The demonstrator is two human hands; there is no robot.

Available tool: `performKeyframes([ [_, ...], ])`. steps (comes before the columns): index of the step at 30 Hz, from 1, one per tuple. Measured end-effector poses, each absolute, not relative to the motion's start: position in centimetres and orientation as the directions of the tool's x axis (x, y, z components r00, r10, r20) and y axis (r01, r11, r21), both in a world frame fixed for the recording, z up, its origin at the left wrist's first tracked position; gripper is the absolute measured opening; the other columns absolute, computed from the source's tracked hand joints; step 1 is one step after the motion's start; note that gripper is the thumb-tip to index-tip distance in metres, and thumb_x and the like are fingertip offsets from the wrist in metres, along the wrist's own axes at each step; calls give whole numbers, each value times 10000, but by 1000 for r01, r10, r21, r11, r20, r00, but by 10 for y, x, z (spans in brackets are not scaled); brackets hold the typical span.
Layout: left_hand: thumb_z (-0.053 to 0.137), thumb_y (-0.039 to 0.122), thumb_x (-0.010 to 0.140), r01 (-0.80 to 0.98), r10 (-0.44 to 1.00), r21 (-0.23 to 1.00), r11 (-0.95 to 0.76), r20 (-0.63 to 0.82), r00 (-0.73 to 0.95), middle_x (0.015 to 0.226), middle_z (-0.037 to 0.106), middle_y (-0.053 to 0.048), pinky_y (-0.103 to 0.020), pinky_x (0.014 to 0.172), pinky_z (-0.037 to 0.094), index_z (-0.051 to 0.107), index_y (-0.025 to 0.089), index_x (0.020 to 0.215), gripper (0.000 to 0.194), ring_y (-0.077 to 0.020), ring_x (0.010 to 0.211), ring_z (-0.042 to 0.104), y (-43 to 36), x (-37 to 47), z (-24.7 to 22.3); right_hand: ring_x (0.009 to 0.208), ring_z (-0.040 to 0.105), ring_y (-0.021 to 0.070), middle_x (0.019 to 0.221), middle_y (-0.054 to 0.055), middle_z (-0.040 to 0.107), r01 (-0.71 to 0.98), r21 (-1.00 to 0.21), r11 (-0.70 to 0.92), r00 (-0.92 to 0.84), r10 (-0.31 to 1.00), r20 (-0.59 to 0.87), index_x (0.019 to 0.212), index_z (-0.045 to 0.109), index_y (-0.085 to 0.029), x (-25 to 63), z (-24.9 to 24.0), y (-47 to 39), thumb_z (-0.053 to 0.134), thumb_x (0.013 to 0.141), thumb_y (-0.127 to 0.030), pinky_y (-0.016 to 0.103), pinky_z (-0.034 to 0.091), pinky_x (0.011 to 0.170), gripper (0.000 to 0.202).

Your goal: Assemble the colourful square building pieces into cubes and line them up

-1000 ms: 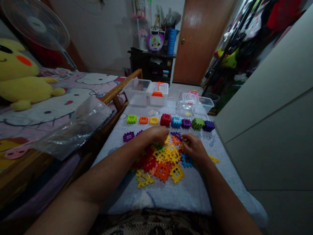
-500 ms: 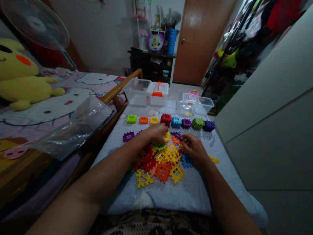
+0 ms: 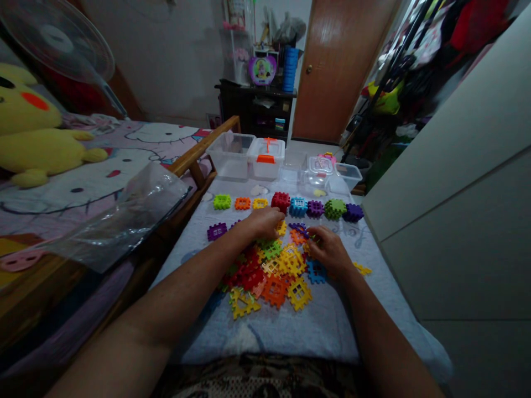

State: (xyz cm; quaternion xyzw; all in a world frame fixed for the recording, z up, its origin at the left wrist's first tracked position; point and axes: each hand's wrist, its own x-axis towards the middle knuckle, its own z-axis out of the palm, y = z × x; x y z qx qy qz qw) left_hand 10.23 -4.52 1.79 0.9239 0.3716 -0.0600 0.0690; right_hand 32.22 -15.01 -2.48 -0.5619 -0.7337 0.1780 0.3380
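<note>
Pieces (image 3: 275,290) of many colours lie in a loose heap on the cloth (image 3: 327,331), between the two forearms and in front of the person. The left hand (image 3: 269,222) is above the far side of the heap, just in front of the red stack (image 3: 281,201). Its fingers are bent downward, near a yellow piece (image 3: 281,228); I cannot tell if they grip something. The right hand (image 3: 328,247) has its fingers half closed beside the right end of a purple piece (image 3: 297,228); whether it is pinched, I cannot tell. Behind the hands, a row is made from lime (image 3: 222,202), orange (image 3: 243,203), yellow, red, blue (image 3: 298,207), purple, green (image 3: 335,208) and dark purple stacks. Farther back are clear boxes (image 3: 232,163), one with orange handle (image 3: 268,145). A plastic bag (image 3: 124,215) lies at the left, on the bed side.
</note>
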Motion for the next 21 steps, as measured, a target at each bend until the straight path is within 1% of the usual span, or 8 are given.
performKeyframes([
  [4,676,355,735,698,680,83,-711,-172,713,1138,678,-94,-327,824,511,661,216,1059,353,-266,1023,643,-44,103,17,823,613,190,946,72,645,715,-629,305,-142,944,297,1062,655,-176,322,-24,-150,551,798,-161,326,499,749,284],
  [9,663,314,722,718,688,85,-691,-230,689,1135,679,-96,-308,818,511,658,207,1064,359,-255,1016,645,-47,103,27,808,608,182,942,65,641,714,-634,296,-139,948,286,1052,651,-184,320,-21,-152,550,803,-154,314,494,727,271],
  [14,665,340,726,722,694,75,-688,-225,684,1140,661,-98,-311,804,520,665,208,1046,346,-258,1002,648,-47,104,26,824,608,184,943,60,644,702,-645,302,-146,947,285,1048,646,-195,320,-20,-152,559,802,-158,309,490,723,263],
  [17,677,336,725,719,694,70,-691,-214,688,1158,656,-100,-321,839,519,664,212,1057,355,-264,1031,640,-46,104,21,806,603,181,940,61,639,704,-648,290,-138,951,276,1051,647,-188,320,-20,-152,560,802,-161,308,488,716,265],
  [21,691,357,726,720,695,51,-693,-221,684,1166,661,-98,-323,864,516,658,219,1053,356,-264,1059,631,-46,106,21,822,601,189,951,73,640,718,-631,295,-148,950,276,1058,650,-170,321,-21,-151,555,808,-167,325,490,745,268],
])
